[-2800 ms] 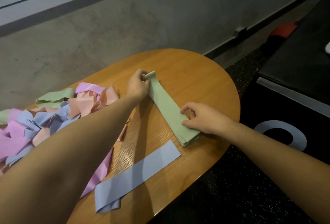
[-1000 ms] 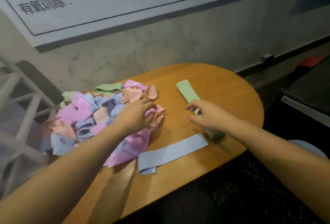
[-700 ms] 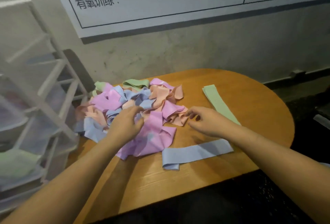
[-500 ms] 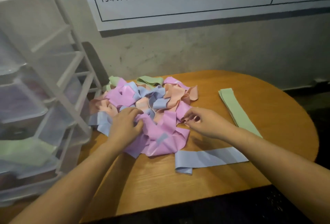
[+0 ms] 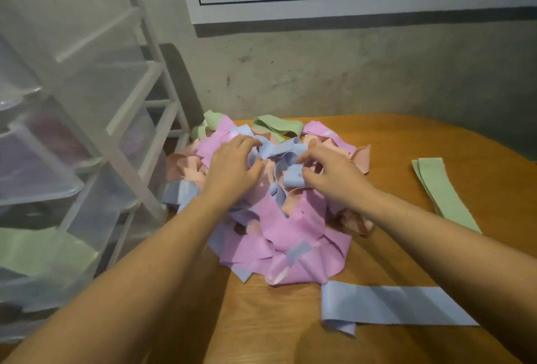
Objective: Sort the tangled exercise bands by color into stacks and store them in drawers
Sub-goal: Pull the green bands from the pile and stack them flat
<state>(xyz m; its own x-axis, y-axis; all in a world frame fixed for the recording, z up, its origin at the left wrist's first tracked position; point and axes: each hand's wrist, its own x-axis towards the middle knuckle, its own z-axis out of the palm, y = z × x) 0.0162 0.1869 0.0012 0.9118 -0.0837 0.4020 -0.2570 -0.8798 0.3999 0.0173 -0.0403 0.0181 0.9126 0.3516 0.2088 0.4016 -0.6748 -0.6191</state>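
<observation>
Both of your hands are buried in the tangled pile of exercise bands [image 5: 279, 218], a heap of pink, lilac, peach, blue and green loops on the left part of the oval wooden table [image 5: 436, 137]. Your left hand [image 5: 232, 169] lies palm-down on the heap, fingers curled into a blue band [image 5: 279, 150] at the top. Your right hand [image 5: 331, 175] pinches a folded end of that same blue band between thumb and fingertips. To the right, apart from the heap, a flat stack of green bands [image 5: 441, 192] lies neatly on the wood. One flattened blue band [image 5: 389, 305] lies alone near the table's front edge, just below the heap. At your left stands a clear plastic drawer unit [image 5: 72, 160] with a white frame; green bands [image 5: 40, 250] show through one lower drawer.
</observation>
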